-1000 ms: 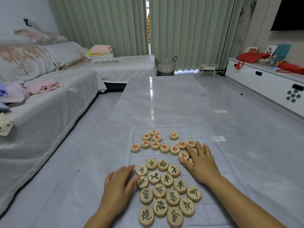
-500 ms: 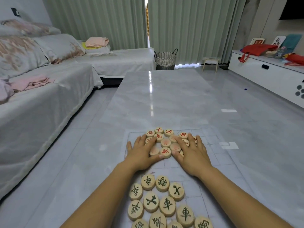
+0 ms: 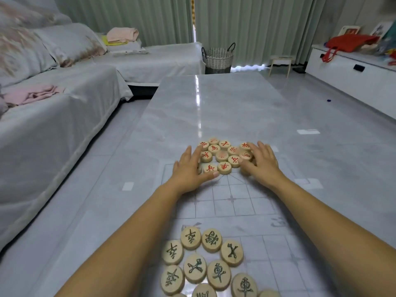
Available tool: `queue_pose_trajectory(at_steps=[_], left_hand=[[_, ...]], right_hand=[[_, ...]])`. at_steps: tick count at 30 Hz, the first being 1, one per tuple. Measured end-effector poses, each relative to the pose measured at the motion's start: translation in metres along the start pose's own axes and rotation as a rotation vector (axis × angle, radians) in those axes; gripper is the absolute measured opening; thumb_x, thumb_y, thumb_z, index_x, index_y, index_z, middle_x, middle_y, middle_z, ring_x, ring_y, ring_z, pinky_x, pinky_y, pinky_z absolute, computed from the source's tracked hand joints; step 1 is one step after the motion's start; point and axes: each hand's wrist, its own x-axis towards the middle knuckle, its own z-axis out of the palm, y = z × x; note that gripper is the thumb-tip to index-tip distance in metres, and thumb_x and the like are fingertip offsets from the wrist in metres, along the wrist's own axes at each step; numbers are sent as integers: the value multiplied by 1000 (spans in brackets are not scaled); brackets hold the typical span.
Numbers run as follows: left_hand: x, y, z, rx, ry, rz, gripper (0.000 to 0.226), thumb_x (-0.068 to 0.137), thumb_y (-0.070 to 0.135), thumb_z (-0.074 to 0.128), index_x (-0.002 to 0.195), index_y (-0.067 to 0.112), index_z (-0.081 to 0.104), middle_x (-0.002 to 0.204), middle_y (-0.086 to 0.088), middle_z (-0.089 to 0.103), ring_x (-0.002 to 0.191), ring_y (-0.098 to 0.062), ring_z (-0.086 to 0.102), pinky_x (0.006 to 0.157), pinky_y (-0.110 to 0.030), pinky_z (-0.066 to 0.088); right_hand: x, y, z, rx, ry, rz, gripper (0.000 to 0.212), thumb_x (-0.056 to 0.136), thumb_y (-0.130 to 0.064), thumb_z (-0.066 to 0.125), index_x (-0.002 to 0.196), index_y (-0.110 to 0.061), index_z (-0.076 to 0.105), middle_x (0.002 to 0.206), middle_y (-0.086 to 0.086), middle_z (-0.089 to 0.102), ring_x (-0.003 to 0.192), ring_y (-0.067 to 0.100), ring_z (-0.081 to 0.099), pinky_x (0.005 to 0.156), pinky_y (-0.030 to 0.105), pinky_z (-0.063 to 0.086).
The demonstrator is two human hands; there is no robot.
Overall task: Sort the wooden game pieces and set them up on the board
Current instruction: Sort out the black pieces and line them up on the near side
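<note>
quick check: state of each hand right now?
Left hand: open, fingers straight against the red pieces, gripping nothing.
Right hand: open, fingers resting on the same pieces, gripping nothing.

Twelve round pale wooden pieces with red characters (image 3: pixel 221 155) can be counted; others may hide under the two hands, the left hand (image 3: pixel 188 168) and the right hand (image 3: pixel 262 166). At least ten round pale wooden pieces with dark green characters (image 3: pixel 195 268) show, the lowest ones cut off. There is one thin printed grid board (image 3: pixel 242 209).
</note>
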Motion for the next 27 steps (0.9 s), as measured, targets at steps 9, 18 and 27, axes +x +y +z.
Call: queue_pose_trajectory(at_steps=[9,18,27], left_hand=[[-235,-25,-11,94,23,183,68,75,76,35,133,58,5,145,37,-17,135,16,-6,111,-29,20],[-282,15,40,390,-124,14,107,60,94,15,145,27,12,151,-10,24,136,-25,15,105,-37,9],[-218,39,40,298,-100,83,115,46,91,-6,144,31,-11,153,-2,-24,138,-22,-28,112,-41,-18]], right_hand=[[-193,-11,-34,280,-159,-151,61,69,-76,37,125,-60,21,148,-35,-2,135,-13,4,115,33,18],[-293,-32,11,-280,-164,-337,86,73,-86,20,144,-38,14,156,5,6,132,16,24,93,30,40],[-242,-27,0,-250,-226,-231,116,42,-87,-20,144,-33,-15,148,-12,-28,141,8,-20,112,24,-8]])
